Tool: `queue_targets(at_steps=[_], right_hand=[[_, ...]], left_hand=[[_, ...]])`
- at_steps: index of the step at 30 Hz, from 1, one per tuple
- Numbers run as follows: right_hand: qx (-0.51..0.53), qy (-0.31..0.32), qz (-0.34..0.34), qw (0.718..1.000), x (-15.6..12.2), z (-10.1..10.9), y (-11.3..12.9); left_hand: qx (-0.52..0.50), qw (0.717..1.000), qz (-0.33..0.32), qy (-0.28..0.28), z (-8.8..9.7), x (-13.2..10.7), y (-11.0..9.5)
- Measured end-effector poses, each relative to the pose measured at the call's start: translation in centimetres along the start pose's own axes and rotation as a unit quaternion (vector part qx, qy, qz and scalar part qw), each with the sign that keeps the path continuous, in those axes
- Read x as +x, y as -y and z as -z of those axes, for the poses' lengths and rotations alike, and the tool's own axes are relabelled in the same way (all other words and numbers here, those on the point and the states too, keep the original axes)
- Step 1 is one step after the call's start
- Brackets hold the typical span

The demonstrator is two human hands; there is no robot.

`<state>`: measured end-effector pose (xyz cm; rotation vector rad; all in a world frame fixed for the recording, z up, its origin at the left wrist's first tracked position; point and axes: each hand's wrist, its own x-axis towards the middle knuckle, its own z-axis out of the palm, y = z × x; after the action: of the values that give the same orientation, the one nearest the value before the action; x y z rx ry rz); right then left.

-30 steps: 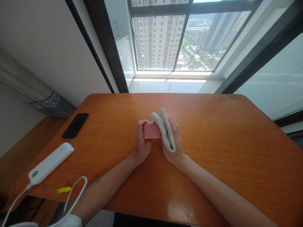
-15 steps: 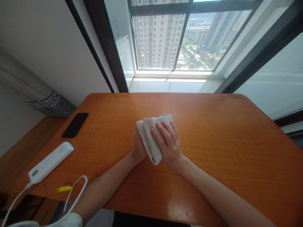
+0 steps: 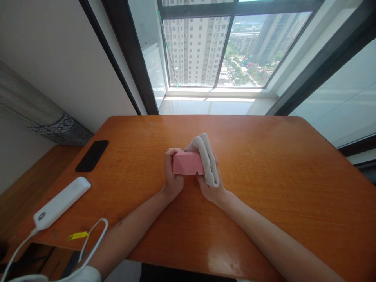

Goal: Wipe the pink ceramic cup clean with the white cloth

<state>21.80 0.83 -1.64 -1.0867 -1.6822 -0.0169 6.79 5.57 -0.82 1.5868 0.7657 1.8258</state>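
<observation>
folded cloth (image 3: 209, 164) shifted rightward, baring seemingly smooth pink box (image 3: 188, 163).

I get plain pink on the box (image 3: 188, 163), off-white on the cloth (image 3: 209, 160) and orange-brown with wood grain on the surface (image 3: 282, 176). My feed shows the phone (image 3: 92, 156) black, the device (image 3: 63, 202) white, the tag (image 3: 78, 235) yellow, the curtain (image 3: 32, 96) grey with a dark lattice band (image 3: 61, 124).

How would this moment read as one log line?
left hand: grips pink angular block; right hand: holds folded off-white cloth against block; brown wooden table: flat black rectangular phone
</observation>
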Motion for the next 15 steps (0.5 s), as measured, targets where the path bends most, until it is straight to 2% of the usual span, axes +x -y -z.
queue_targets(at_steps=[5,9,11,15], right_hand=[[-0.045,-0.004,0.067,0.997,0.8,0.7,1.1],[-0.114,-0.009,0.112,0.987,1.0,1.0,2.5],[-0.141,-0.012,0.124,0.982,0.7,0.9,2.9],[-0.186,0.008,0.14,0.973,0.4,0.5,3.2]], left_hand=[[0.122,0.985,-0.077,0.089,1.1,0.3,-0.2],[0.192,0.964,-0.131,0.127,1.5,0.1,0.0],[0.203,0.962,-0.127,0.131,1.5,-0.2,0.4],[0.177,0.971,-0.075,0.139,1.1,-0.7,1.4]])
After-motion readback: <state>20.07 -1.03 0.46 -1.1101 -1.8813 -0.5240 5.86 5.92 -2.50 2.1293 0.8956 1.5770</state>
